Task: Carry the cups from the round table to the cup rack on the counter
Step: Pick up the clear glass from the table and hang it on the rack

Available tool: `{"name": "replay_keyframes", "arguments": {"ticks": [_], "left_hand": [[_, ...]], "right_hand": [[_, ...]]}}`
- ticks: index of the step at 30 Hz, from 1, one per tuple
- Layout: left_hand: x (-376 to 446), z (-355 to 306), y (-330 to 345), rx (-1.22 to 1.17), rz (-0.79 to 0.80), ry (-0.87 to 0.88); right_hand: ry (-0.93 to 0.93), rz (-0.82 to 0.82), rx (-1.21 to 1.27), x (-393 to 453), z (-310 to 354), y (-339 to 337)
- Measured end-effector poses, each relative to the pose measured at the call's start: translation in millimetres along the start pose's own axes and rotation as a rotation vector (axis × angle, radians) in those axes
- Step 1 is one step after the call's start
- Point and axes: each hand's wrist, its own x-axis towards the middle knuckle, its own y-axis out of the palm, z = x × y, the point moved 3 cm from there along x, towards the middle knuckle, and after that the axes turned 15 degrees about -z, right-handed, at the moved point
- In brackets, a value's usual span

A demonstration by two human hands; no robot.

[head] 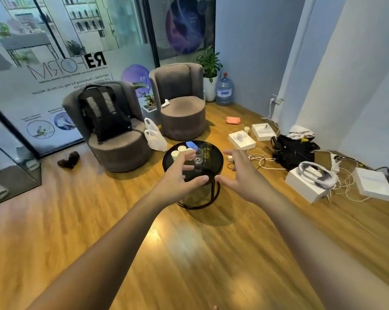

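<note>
A low round black table [213,163] stands on the wooden floor ahead of me. On it are pale paper cups [175,155], a clear glass [198,157], a yellowish glass [206,150] and a blue object [191,144]. My left hand [178,175] reaches out in front of the table's near left part, fingers spread and holding nothing; it hides part of the cups. My right hand [240,173] is stretched out at the table's right edge, fingers spread, also holding nothing. No cup rack or counter is in view.
Two grey armchairs [182,104] stand behind the table, the left one holding a black backpack [104,113]. A white plastic bag [154,137] lies between them. White boxes [305,186], cables and a black bag [294,151] clutter the floor at the right. A water bottle [225,90] stands in the corner.
</note>
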Motion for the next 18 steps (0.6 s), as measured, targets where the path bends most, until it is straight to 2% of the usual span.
{"name": "replay_keyframes", "arguments": {"ticks": [9,18], "left_hand": [[135,92,24,-0.017,-0.004,-0.159],[290,214,50,0.01,0.013,-0.27]], "right_hand": [[0.032,0.094,-0.005,119,-52,70],[0.129,0.149,-0.039,249,-124,179]]}}
